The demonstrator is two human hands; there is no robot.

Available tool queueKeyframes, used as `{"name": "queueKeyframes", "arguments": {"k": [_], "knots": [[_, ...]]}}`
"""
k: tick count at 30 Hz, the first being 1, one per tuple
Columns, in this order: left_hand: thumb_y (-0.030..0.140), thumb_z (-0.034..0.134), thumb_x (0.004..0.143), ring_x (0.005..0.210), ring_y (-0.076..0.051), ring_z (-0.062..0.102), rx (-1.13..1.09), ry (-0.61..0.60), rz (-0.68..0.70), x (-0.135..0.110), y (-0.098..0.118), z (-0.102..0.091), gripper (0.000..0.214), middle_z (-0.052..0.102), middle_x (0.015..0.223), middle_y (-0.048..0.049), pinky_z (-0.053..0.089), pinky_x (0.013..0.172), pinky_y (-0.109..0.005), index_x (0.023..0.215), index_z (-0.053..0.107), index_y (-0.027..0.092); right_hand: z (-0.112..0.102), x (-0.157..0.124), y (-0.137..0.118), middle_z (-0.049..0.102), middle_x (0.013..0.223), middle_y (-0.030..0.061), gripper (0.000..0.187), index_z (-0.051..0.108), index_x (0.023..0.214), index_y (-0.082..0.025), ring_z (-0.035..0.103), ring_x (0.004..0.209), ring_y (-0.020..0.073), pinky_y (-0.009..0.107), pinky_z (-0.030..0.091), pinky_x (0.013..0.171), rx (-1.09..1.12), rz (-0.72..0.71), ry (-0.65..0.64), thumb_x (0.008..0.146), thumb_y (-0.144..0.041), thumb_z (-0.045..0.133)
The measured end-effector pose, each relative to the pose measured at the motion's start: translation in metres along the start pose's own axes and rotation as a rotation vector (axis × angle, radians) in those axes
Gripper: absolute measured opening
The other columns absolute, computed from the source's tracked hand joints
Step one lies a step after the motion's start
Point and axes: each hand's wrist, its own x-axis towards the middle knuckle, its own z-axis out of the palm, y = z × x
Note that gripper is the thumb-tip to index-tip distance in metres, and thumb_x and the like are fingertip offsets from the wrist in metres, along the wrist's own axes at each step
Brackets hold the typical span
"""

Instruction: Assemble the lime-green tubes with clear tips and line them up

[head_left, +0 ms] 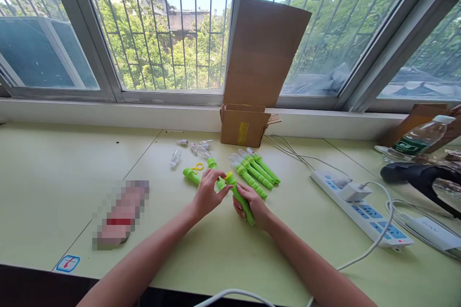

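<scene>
My right hand (254,205) is wrapped round a bright green plastic tube (245,209), held tilted above the table. At the tube's upper end sits a yellow ring (229,177), and my left hand (209,193) has its thumb and fingers closed on it. Another green tube (190,175) with a threaded end lies left of my left hand, and a further green piece (212,164) is partly hidden behind the fingers. Two loose yellow rings (199,166) lie close by. Beyond them are several clear plastic caps (175,159).
Several green tubes with clear ends (257,171) lie side by side behind my right hand. An open cardboard box (240,127) stands against the window sill. To the right are a white power strip (360,208), cables and a plastic bottle (419,139). A pixelated object (122,216) lies left.
</scene>
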Motion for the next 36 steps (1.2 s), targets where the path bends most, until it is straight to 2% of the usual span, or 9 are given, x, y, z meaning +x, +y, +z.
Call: {"name": "queueKeyframes", "arguments": {"k": [12, 21, 27, 31, 36], "knots": [[0.027, 0.066, 0.076, 0.079, -0.017, 0.054, -0.018, -0.010, -0.010, 0.0009, 0.0020, -0.0010, 0.020, 0.061, 0.086, -0.0031, 0.046, 0.076, -0.033, 0.089, 0.052, 0.020, -0.0022, 0.0021, 0.0026, 0.042, 0.044, -0.0069, 0.026, 0.046, 0.084, -0.021, 0.034, 0.032, 0.0088, 0.018, 0.024, 0.031, 0.012, -0.020, -0.009, 0.085, -0.047, 0.046], [0.036, 0.072, 0.070, 0.095, -0.023, 0.052, -0.038, -0.037, 0.027, -0.0020, 0.0025, 0.0015, 0.036, 0.057, 0.096, -0.0060, 0.044, 0.086, -0.040, 0.096, 0.051, 0.022, -0.0002, -0.0013, -0.0044, 0.040, 0.044, -0.0070, 0.035, 0.052, 0.098, -0.019, 0.032, 0.032, 0.0093, 0.019, 0.024, 0.031, -0.019, 0.017, -0.013, 0.084, -0.051, 0.046], [0.029, 0.067, 0.076, 0.086, -0.017, 0.055, -0.155, -0.052, -0.034, -0.0025, 0.0046, 0.0014, 0.031, 0.053, 0.093, -0.0048, 0.048, 0.078, -0.033, 0.099, 0.049, 0.021, 0.0009, -0.0022, -0.0047, 0.043, 0.044, -0.0071, 0.035, 0.053, 0.100, -0.018, 0.033, 0.031, 0.0088, 0.018, 0.026, 0.030, -0.031, 0.000, -0.015, 0.085, -0.049, 0.044], [0.025, 0.067, 0.076, 0.086, -0.017, 0.054, -0.169, -0.020, -0.029, -0.0043, 0.0050, 0.0022, 0.027, 0.053, 0.092, -0.0042, 0.048, 0.078, -0.032, 0.095, 0.048, 0.021, 0.0018, -0.0017, -0.0035, 0.051, 0.047, -0.0045, 0.040, 0.053, 0.102, -0.017, 0.037, 0.030, 0.0088, 0.018, 0.027, 0.029, -0.176, -0.036, 0.021, 0.086, -0.051, 0.041], [0.026, 0.065, 0.077, 0.090, -0.017, 0.055, -0.137, 0.047, -0.022, -0.0073, 0.0021, 0.0049, 0.025, 0.053, 0.094, -0.0045, 0.048, 0.080, -0.032, 0.095, 0.048, 0.021, -0.0014, 0.0027, 0.0011, 0.058, 0.058, -0.0025, 0.048, 0.049, 0.117, -0.017, 0.046, 0.033, 0.0101, 0.021, 0.031, 0.030, -0.419, -0.183, 0.169, 0.084, -0.052, 0.045]]}}
